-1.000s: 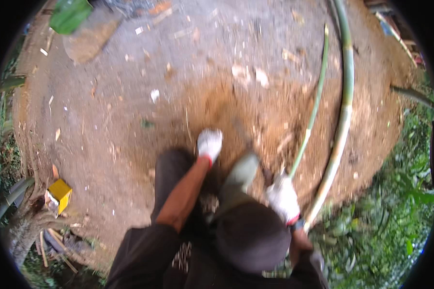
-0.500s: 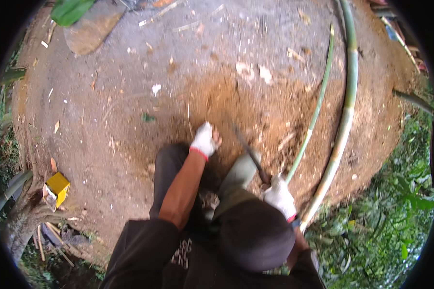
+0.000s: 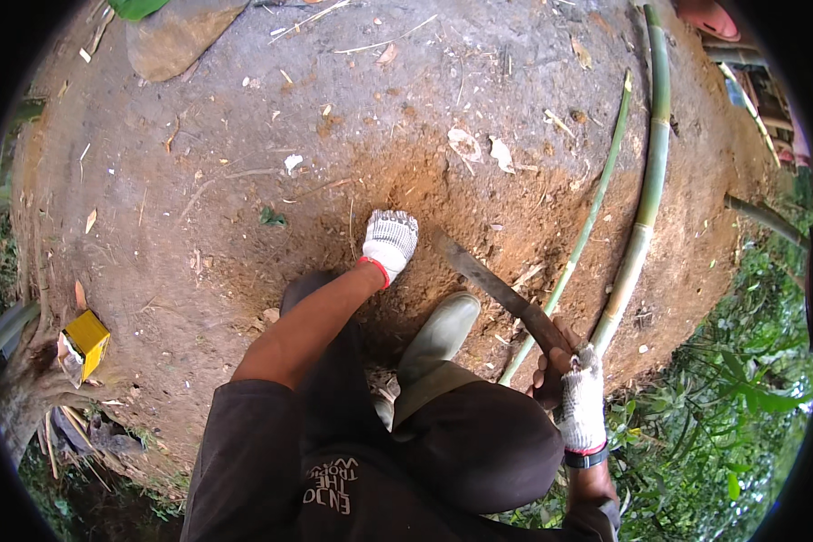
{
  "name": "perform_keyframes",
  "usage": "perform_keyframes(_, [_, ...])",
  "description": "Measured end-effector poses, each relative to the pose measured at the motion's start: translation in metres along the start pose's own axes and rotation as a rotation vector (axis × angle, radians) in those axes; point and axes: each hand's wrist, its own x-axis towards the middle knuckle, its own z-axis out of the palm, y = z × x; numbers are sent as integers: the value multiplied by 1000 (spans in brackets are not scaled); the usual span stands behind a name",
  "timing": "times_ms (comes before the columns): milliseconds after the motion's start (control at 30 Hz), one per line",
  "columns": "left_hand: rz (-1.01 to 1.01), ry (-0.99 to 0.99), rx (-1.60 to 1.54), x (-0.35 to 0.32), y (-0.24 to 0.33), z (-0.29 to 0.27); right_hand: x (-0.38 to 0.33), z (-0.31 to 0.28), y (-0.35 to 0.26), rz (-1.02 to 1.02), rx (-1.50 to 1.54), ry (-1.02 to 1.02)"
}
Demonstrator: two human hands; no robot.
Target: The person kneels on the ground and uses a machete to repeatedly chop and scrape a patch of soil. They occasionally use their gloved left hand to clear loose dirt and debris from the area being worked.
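Gripping the machete [image 3: 501,294] by its handle, the right hand [image 3: 580,406] has swung the blade lower, resting over loose dirt beside the boot [image 3: 438,334]. The left hand [image 3: 388,242], fingers spread, has pushed further forward on the dirt.

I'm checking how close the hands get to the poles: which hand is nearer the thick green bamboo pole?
Right. The right hand, gripping the machete, sits beside the thick bamboo pole at its lower end. The left hand rests on the soil, farther left, beyond the blade.
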Motion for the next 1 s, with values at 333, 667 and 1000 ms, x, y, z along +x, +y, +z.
perform_keyframes(333, [124, -339, -2, 64, -89, 13, 140, 111, -12, -12, 136, -53])
perform_keyframes(667, [-1050, -187, -2161, 51, -49, 57, 266, -35, 121, 89, 384, -63])
perform_keyframes(1000, [-1144, -31, -2823, 8, 6, 90, 168, -28, 151, 64, 522, -35])
